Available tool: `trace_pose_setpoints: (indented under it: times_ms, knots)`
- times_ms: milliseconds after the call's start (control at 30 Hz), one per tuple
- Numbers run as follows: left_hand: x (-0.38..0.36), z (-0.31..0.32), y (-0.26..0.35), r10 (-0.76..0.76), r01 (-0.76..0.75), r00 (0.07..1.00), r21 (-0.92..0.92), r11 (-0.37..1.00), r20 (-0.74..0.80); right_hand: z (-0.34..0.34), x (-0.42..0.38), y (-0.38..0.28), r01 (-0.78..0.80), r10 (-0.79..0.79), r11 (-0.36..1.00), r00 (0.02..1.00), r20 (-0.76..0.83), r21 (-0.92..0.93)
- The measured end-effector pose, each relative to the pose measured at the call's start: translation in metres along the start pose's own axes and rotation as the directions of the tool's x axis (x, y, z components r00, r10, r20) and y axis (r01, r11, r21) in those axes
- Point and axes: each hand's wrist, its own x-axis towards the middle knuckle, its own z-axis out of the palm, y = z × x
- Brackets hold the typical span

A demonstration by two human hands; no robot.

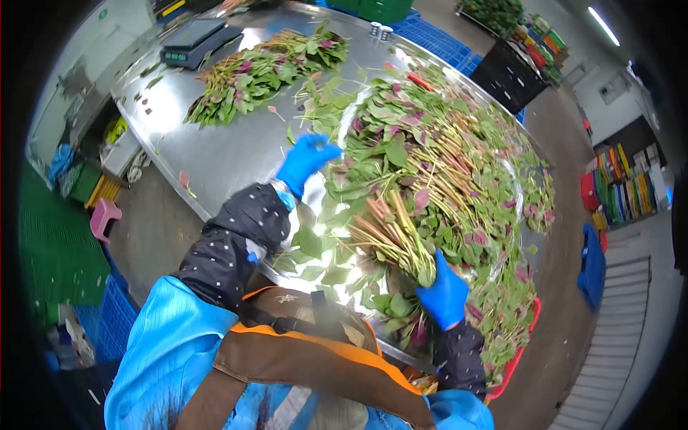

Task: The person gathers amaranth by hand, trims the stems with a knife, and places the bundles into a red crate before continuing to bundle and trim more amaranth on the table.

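Note:
A bundle of leafy stems (390, 233), cut ends pointing up and left, is gripped in my right hand (444, 292), which wears a blue glove. My left hand (307, 163), also blue-gloved, is raised over the metal table with its fingers apart and nothing between them. It is beside the left edge of a large heap of green and purple leafy stems (437, 158). Loose leaves (308, 242) lie on the shiny metal nearer my body.
Sorted bunches (247, 82) lie at the table's far left, beside a dark scale (197, 43). Two small cans (380, 31) stand at the far edge. A red-handled tool (421, 82) lies on the heap. A red crate (536, 315) is at the right edge.

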Motion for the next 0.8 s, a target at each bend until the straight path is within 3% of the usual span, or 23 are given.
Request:
trace_pose_setpoints:
  times_ms: [33, 67, 100, 167, 233, 267, 300, 333, 400, 433, 467, 500, 567, 633, 667, 733, 767, 800]
  knots:
    - [-0.009, 0.003, -0.002, -0.074, 0.08, 0.989, -0.04, 0.996, 0.128, -0.008, 0.0, -0.007, 0.006, -0.004, 1.0, 0.997, -0.074, 0.031]
    - [-0.022, 0.011, -0.004, -0.135, 0.157, 0.956, -0.07, 0.985, 0.259, 0.007, 0.002, -0.003, -0.044, 0.044, 0.997, 0.999, 0.006, -0.057]
    - [-0.023, 0.019, -0.018, -0.294, 0.335, 0.914, -0.113, 0.935, 0.279, 0.029, 0.007, 0.026, -0.009, 0.061, 0.97, 0.976, 0.21, -0.244]
    - [-0.016, 0.027, -0.041, -0.296, 0.392, 0.861, -0.17, 0.904, 0.414, 0.011, 0.016, 0.034, 0.043, 0.023, 0.963, 0.97, 0.242, -0.267]
    - [-0.029, 0.031, -0.022, -0.322, 0.363, 0.875, -0.052, 0.93, 0.362, -0.046, 0.024, 0.008, -0.033, 0.075, 0.985, 0.965, 0.25, -0.168]
    - [-0.034, 0.034, -0.011, -0.334, 0.35, 0.878, 0.018, 0.937, 0.343, -0.067, 0.025, -0.002, -0.086, 0.112, 0.99, 0.962, 0.25, -0.115]
    - [-0.037, 0.039, -0.006, -0.296, 0.331, 0.856, -0.01, 0.944, 0.424, -0.075, 0.026, 0.006, -0.067, 0.045, 0.993, 0.977, 0.21, 0.097]
    - [-0.041, 0.044, 0.001, -0.239, 0.301, 0.836, -0.048, 0.953, 0.494, -0.084, 0.03, 0.01, -0.113, 0.0, 0.929, 0.952, 0.305, 0.351]
    - [-0.041, 0.068, 0.0, -0.096, 0.292, 0.793, -0.238, 0.926, 0.601, -0.102, 0.032, 0.01, -0.317, -0.062, 0.636, 0.887, 0.457, 0.703]
    - [-0.042, 0.083, 0.008, -0.01, 0.32, 0.767, -0.368, 0.873, 0.642, -0.108, 0.03, 0.021, -0.382, -0.056, 0.597, 0.857, 0.512, 0.705]
    - [-0.045, 0.091, 0.018, -0.185, 0.546, 0.719, -0.379, 0.747, 0.67, -0.112, 0.027, 0.03, -0.42, -0.04, 0.555, 0.849, 0.527, 0.718]
    - [-0.046, 0.101, 0.027, -0.098, 0.569, 0.733, -0.528, 0.631, 0.673, -0.114, 0.023, 0.037, -0.458, -0.022, 0.512, 0.839, 0.544, 0.727]
    - [-0.035, 0.096, 0.04, 0.015, 0.384, 0.802, -0.534, 0.753, 0.598, -0.089, 0.02, 0.101, -0.637, -0.237, 0.182, 0.711, 0.662, 0.749]
    - [-0.024, 0.081, 0.049, 0.124, 0.147, 0.912, -0.593, 0.792, 0.392, -0.094, 0.009, 0.037, -0.441, -0.128, 0.203, 0.873, 0.47, 0.874]
    - [-0.009, 0.074, 0.045, 0.094, 0.121, 0.942, -0.589, 0.799, 0.321, -0.092, 0.015, 0.021, -0.438, -0.298, 0.164, 0.832, 0.467, 0.884]
    - [-0.007, 0.057, 0.044, 0.114, 0.096, 0.965, -0.722, 0.686, 0.237, -0.076, 0.029, 0.045, -0.481, -0.579, 0.209, 0.64, 0.504, 0.851]
    - [-0.011, 0.051, 0.049, 0.124, 0.084, 0.968, -0.747, 0.66, 0.219, -0.073, 0.028, 0.036, -0.511, -0.637, 0.11, 0.622, 0.455, 0.852]
    - [-0.019, 0.05, 0.055, 0.109, 0.033, 0.976, -0.626, 0.779, 0.187, -0.065, 0.024, 0.039, -0.525, -0.582, 0.188, 0.621, 0.525, 0.83]
